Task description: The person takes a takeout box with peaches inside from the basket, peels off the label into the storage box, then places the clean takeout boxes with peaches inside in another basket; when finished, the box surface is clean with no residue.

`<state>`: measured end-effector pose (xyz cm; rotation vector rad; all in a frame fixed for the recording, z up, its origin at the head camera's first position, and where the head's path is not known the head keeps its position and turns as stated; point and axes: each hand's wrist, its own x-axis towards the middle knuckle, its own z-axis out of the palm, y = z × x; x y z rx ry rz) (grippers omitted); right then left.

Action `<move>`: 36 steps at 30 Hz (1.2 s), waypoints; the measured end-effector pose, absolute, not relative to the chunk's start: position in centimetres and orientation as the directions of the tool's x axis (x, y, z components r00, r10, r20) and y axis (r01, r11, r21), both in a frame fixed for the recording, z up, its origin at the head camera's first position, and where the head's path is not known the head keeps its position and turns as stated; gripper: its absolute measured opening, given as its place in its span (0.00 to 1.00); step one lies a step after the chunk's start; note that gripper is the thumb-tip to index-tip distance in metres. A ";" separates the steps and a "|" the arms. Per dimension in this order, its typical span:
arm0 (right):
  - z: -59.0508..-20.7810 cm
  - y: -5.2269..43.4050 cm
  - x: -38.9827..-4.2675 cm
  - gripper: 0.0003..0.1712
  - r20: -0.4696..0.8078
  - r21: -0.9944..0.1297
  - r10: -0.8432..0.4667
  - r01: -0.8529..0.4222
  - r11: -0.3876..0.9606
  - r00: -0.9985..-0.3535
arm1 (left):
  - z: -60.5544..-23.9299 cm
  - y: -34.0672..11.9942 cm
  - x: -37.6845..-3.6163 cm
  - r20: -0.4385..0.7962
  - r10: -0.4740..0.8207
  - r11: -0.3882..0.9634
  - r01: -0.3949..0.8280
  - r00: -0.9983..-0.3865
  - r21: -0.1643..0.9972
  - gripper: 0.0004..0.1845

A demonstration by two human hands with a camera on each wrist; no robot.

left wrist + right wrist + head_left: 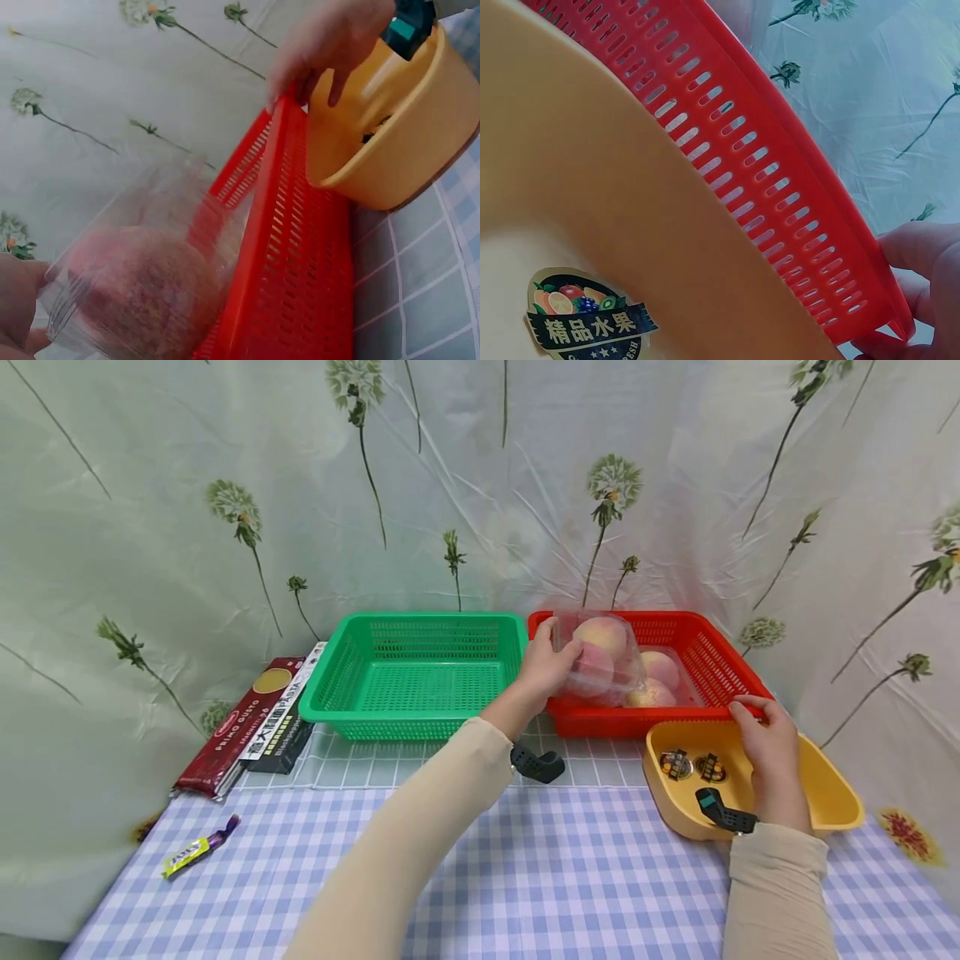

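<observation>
My left hand (pixel 546 664) grips one end of a clear plastic pack of peaches (pixel 600 647), raised and tilted over the red basket (pixel 718 652). In the left wrist view, a reddish peach (pixel 146 292) shows through the clear wrap, close beside the basket's side. More peaches (pixel 660 670) lie inside the basket, partly hidden behind the raised pack. At the basket's front right corner, my right hand (pixel 771 739) pinches the rim between thumb and fingers. The right wrist view shows these fingers (pixel 922 251) at the red rim's end.
A yellow bin (pixel 678 802) with fruit stickers stands under my right forearm. Left of the red basket is a green basket (pixel 405 727). Packs of pasta (pixel 240 727) lean at the far left. A small yellow and purple wrapper (pixel 197 850) lies on the checked cloth (pixel 570 877).
</observation>
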<state>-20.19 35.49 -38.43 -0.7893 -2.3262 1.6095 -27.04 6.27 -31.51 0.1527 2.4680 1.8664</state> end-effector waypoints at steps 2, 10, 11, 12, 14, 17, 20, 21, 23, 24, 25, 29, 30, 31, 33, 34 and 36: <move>-38.4 35.5 -20.2 0.14 -0.133 -0.914 0.534 0.311 0.259 -0.835 | -31.7 6.8 -27.3 0.041 0.109 0.299 0.072 -0.993 0.951 0.34; -38.4 35.4 -20.3 0.12 -0.124 -0.915 0.537 0.305 0.264 -0.834 | -33.0 8.3 -28.0 0.008 0.152 0.397 0.068 -0.988 0.915 0.34; -38.4 35.3 -20.3 0.12 -0.121 -0.916 0.536 0.303 0.264 -0.835 | -33.1 8.4 -28.0 0.005 0.147 0.402 0.065 -0.989 0.913 0.34; -38.4 35.3 -20.3 0.12 -0.119 -0.916 0.535 0.301 0.266 -0.836 | -33.2 8.5 -28.0 0.004 0.146 0.402 0.063 -0.989 0.913 0.34; -38.4 35.3 -20.3 0.12 -0.117 -0.917 0.533 0.298 0.266 -0.838 | -33.3 8.5 -28.1 0.004 0.143 0.402 0.061 -0.990 0.914 0.34; -38.4 35.4 -20.4 0.13 -0.114 -0.921 0.534 0.290 0.260 -0.838 | -33.4 8.6 -28.2 -0.013 0.142 0.409 0.047 -0.990 0.911 0.35; -38.4 35.4 -20.5 0.11 -0.116 -0.923 0.533 0.290 0.255 -0.838 | -33.2 8.7 -28.2 -0.045 0.134 0.428 0.017 -0.990 0.904 0.36; -38.4 35.5 -20.5 0.11 -0.117 -0.923 0.532 0.290 0.254 -0.838 | -33.2 8.7 -28.1 -0.055 0.130 0.436 0.007 -0.990 0.900 0.37; -38.4 35.5 -20.5 0.10 -0.117 -0.924 0.533 0.289 0.252 -0.838 | -33.1 8.7 -28.1 -0.074 0.118 0.450 -0.013 -0.990 0.893 0.37; -38.4 35.5 -20.5 0.10 -0.118 -0.924 0.532 0.289 0.251 -0.838 | -33.1 8.7 -28.1 -0.080 0.114 0.458 -0.019 -0.990 0.889 0.37; -38.4 35.5 -20.5 0.10 -0.117 -0.924 0.532 0.288 0.250 -0.839 | -33.1 8.7 -28.0 -0.087 0.111 0.463 -0.026 -0.990 0.886 0.37; -38.5 35.5 -20.5 0.11 -0.117 -0.925 0.535 0.288 0.248 -0.836 | -33.1 8.9 -27.8 -0.130 0.109 0.464 -0.065 -0.986 0.884 0.37; -38.5 35.5 -20.5 0.11 -0.118 -0.925 0.536 0.289 0.247 -0.836 | -33.1 9.0 -27.7 -0.134 0.111 0.464 -0.068 -0.985 0.883 0.37; -38.5 35.5 -20.5 0.12 -0.119 -0.925 0.536 0.290 0.246 -0.836 | -33.2 9.0 -27.6 -0.137 0.112 0.465 -0.070 -0.984 0.882 0.37; -38.6 35.5 -20.4 0.13 -0.124 -0.925 0.535 0.293 0.242 -0.835 | -33.2 9.2 -27.5 -0.133 0.112 0.472 -0.065 -0.985 0.879 0.36; -38.6 35.5 -20.4 0.14 -0.126 -0.924 0.536 0.295 0.243 -0.835 | -33.3 9.3 -27.4 -0.124 0.112 0.474 -0.057 -0.986 0.878 0.35; -38.7 35.5 -20.4 0.14 -0.127 -0.924 0.537 0.297 0.242 -0.834 | -33.5 9.3 -27.3 -0.094 0.116 0.472 -0.028 -0.989 0.881 0.33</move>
